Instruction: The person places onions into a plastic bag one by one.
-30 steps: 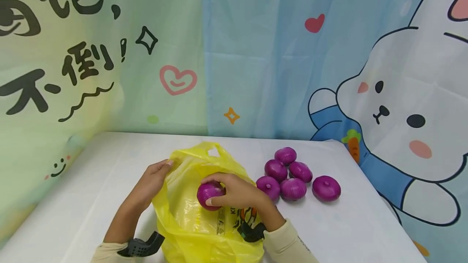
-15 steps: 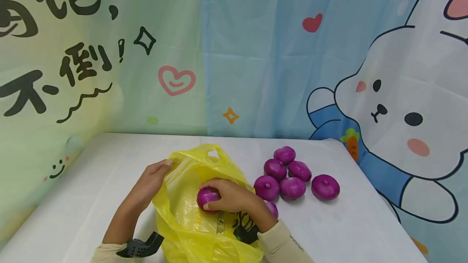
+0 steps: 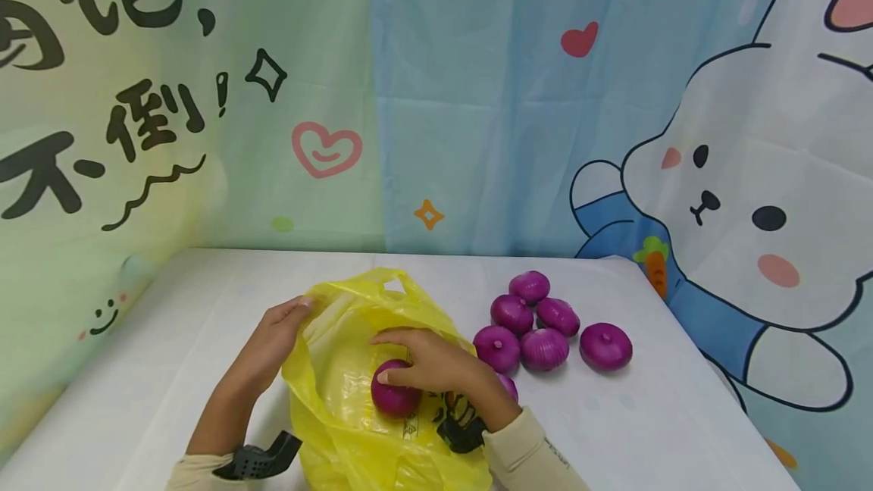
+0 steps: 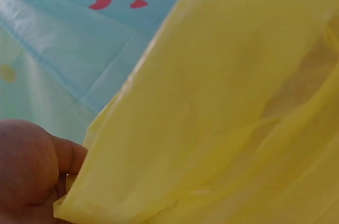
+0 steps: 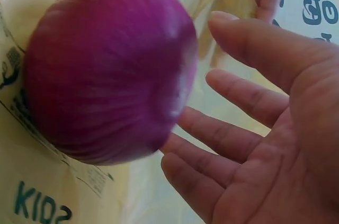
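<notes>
My left hand (image 3: 271, 338) pinches the left rim of a yellow plastic bag (image 3: 355, 449), whose mouth gapes upward. The left wrist view has that bag's wall (image 4: 175, 113) across most of it, beside the left hand (image 4: 29, 168). Inside the bag mouth is a purple onion (image 3: 397, 400), apart from most of my right hand (image 3: 433, 362). Seen from the right wrist, the right hand (image 5: 259, 128) has its fingers spread and relaxed, and the onion (image 5: 108, 70) sits just off the fingertips. Whether a fingertip still touches it I cannot tell.
To the right of the bag, several purple onions (image 3: 543, 349) lie in a cluster on the white tablecloth (image 3: 655, 430). One onion (image 3: 605, 347) sits slightly apart on the right; another (image 3: 508, 386) is partly hidden by the right forearm. A printed curtain (image 3: 450, 157) hangs behind the table.
The right hand's fingers have loosened from the onion, which has dropped a little lower in the bag. My left hand keeps its grip on the rim.
</notes>
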`<state>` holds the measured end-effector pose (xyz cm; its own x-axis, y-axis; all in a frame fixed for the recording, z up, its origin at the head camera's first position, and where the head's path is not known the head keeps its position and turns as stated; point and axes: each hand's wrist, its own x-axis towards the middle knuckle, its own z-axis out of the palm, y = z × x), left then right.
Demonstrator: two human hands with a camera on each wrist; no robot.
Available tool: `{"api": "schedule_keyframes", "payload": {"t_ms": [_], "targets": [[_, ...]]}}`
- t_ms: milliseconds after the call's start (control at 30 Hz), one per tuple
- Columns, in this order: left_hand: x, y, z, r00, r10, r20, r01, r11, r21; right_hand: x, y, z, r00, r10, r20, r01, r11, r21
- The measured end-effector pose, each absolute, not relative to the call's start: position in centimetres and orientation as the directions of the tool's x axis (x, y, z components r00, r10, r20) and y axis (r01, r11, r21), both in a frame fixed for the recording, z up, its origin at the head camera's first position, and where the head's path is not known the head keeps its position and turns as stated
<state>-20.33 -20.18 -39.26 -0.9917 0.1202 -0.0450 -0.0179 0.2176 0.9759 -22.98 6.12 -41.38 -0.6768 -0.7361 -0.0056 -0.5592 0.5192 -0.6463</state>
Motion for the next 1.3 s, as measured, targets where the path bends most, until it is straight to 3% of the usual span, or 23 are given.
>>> {"api": "schedule_keyframes", "payload": {"t_ms": [200, 433, 600, 800, 1033, 1300], "targets": [[-20.5, -20.7, -38.7, -0.996, 0.09, -0.026, -0.002, 0.254, 0.967, -23.0, 7.1, -40.3, -0.677, -0.736, 0.022, -0.515, 0.452, -0.728], [-20.5, -21.5, -38.3, -0.997, 0.083, -0.001, 0.02, 0.257, 0.966, -23.2, 9.3, -38.9, -0.612, -0.771, 0.176, -0.421, 0.129, -0.898], [-20.5, -21.6, -38.3, -0.996, 0.091, -0.008, 0.016, 0.264, 0.964, -23.5, 11.3, -37.9, -0.654, -0.685, 0.319, -0.456, 0.02, -0.89], [-20.5, -21.7, -38.5, -0.996, 0.093, -0.01, 0.013, 0.247, 0.969, -23.9, 14.0, -37.4, -0.68, -0.591, 0.434, -0.537, 0.0, -0.843], [-20.1, -22.4, -39.0, -0.997, 0.074, 0.024, 0.039, 0.212, 0.976, -23.9, 15.7, -37.7, -0.745, -0.589, 0.312, -0.466, 0.125, -0.876], [-20.4, -22.6, -39.0, -0.997, 0.078, 0.029, 0.045, 0.214, 0.976, -23.6, 18.2, -39.5, -0.755, -0.649, 0.091, -0.396, 0.342, -0.852]]}}
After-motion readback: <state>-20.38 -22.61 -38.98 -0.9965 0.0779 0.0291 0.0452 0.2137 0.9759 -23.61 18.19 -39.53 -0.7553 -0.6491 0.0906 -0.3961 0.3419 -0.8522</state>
